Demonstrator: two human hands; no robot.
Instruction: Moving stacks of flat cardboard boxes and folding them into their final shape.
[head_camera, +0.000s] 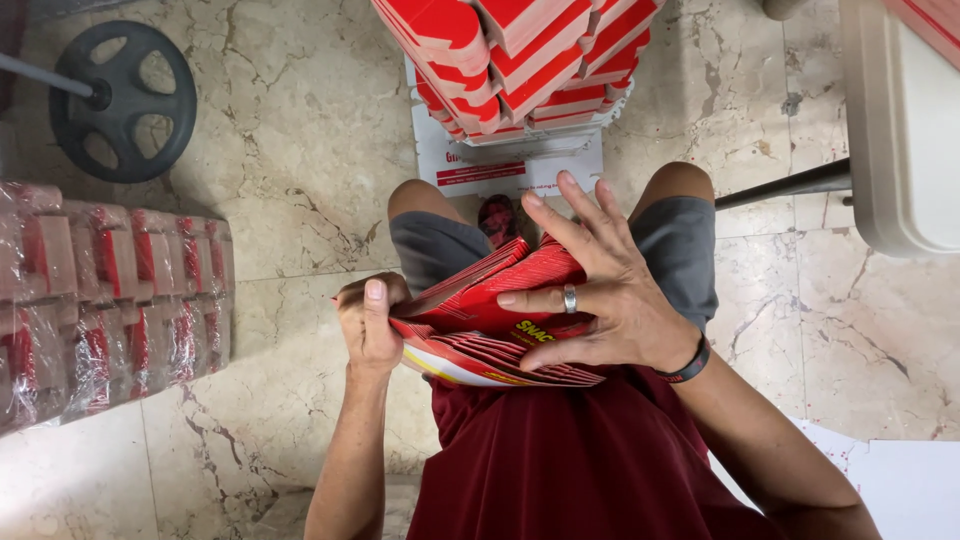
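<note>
At nine o'clock lie plastic-wrapped bundles (110, 300). The left hand (368, 325) clamps the stack of flat red cartons (490, 330) on the lap, thumb upright. The right hand (590, 290) lies splayed on top, fingers fanned toward eleven, parting one carton. Folded red boxes (520, 60) pile at twelve.

Figure: the wearer's clothing and adornments, seen from above.
A dark red shirt (560, 460) and grey shorts (440, 245) are worn; a silver ring (569, 298) is borne on the right hand (590, 290), a black wristband (690, 362) at its wrist; the arms are left bare.
</note>
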